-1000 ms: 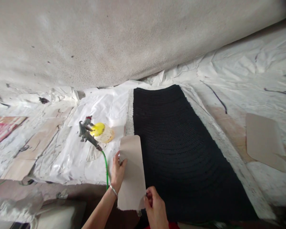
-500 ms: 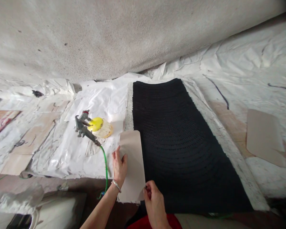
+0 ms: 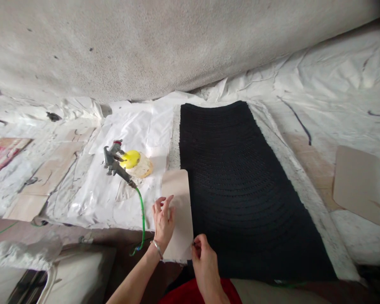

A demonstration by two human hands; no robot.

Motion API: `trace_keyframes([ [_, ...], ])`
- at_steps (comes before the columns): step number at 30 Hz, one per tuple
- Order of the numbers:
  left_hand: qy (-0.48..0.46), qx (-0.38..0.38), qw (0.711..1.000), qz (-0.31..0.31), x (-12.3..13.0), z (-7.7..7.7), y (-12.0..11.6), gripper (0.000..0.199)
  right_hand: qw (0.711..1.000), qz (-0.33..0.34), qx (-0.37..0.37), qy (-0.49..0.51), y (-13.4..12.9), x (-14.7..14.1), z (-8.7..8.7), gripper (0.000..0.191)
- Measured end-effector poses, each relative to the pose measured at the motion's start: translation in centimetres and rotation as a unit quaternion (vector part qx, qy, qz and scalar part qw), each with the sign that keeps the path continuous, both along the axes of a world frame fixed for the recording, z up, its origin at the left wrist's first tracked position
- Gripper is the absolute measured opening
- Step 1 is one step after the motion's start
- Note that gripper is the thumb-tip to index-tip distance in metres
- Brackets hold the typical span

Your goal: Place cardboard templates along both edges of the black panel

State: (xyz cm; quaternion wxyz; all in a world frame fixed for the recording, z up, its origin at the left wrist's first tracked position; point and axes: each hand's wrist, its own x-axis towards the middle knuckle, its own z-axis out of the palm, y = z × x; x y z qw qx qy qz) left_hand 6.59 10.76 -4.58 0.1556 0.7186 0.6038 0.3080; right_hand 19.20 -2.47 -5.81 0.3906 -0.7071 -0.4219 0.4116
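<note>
A large sheet of black fabric (image 3: 237,190) with curved rows of small marks lies across the work surface. Along its left edge is a beige, round-cornered panel (image 3: 179,190). My left hand (image 3: 164,221), fingers bent and spread, is over the lower half of this panel; contact of the fingertips is hard to make out. At the panel's lower right, my right hand (image 3: 204,257) has thumb and forefinger pinched together at the edge of the black fabric, with a bit of black showing at the fingertips.
A spray gun (image 3: 115,162) with a yellow cup (image 3: 130,158) lies to the left, its green hose (image 3: 142,215) hanging over the front edge. Another beige panel (image 3: 357,181) rests at right. A large greyish covering (image 3: 145,46) bulges behind. A white bag-like item (image 3: 79,272) stands lower left.
My left hand has shifted slightly right over the panel, its fingers more curled and raised. My right hand keeps its pinch at nearly the same place. The view has moved a little.
</note>
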Motion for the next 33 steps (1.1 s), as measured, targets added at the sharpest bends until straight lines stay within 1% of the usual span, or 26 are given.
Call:
trace_keyframes([
  [2, 0.016, -0.014, 0.999, -0.032, 0.3, 0.1, -0.9, 0.034, 1.000, 0.011, -0.005, -0.008, 0.1, 0.0, 0.4, 0.009],
  [5, 0.040, -0.033, 0.997, -0.057, 0.7, -0.2, -1.8, 0.032, 0.999, 0.018, -0.011, -0.028, 0.2, 0.0, 0.9, 0.009],
  [11, 0.052, -0.046, 0.996, -0.058, 1.1, -0.9, -2.3, 0.029, 0.993, 0.038, -0.018, -0.106, 0.2, 0.0, 1.9, 0.024],
  [16, 0.084, -0.037, 0.995, -0.049, 1.3, -1.2, -2.5, 0.029, 0.986, 0.063, -0.037, -0.150, 0.0, 0.2, 2.5, 0.027],
  [19, 0.096, -0.033, 0.994, -0.038, 1.6, -1.4, -2.6, 0.028, 0.988, 0.060, -0.010, -0.141, -0.4, 0.6, 2.7, 0.026],
  [22, 0.102, -0.034, 0.994, -0.025, 1.8, -1.5, -2.6, 0.028, 0.992, 0.034, 0.054, -0.105, -1.2, 2.0, 2.8, 0.023],
  [24, 0.109, -0.033, 0.993, -0.020, 1.9, -1.6, -2.7, 0.025, 0.993, 0.005, 0.090, -0.083, -2.0, 4.1, 3.0, 0.022],
  [25, 0.114, -0.033, 0.993, -0.018, 1.9, -1.6, -2.7, 0.023, 0.992, -0.013, 0.098, -0.079, -2.5, 5.6, 3.0, 0.022],
  [27, 0.125, -0.033, 0.992, -0.010, 1.9, -1.7, -2.7, 0.021, 0.991, -0.059, 0.093, -0.083, -3.8, 9.6, 3.0, 0.024],
  [30, 0.139, -0.033, 0.990, 0.003, 1.9, -1.8, -2.5, 0.022, 0.981, -0.156, 0.036, -0.113, -6.3, 17.8, 2.6, 0.039],
  [33, 0.133, -0.026, 0.991, -0.003, 2.0, -1.3, -2.7, 0.025, 0.954, -0.266, -0.014, -0.141, -8.9, 27.0, 1.9, 0.054],
])
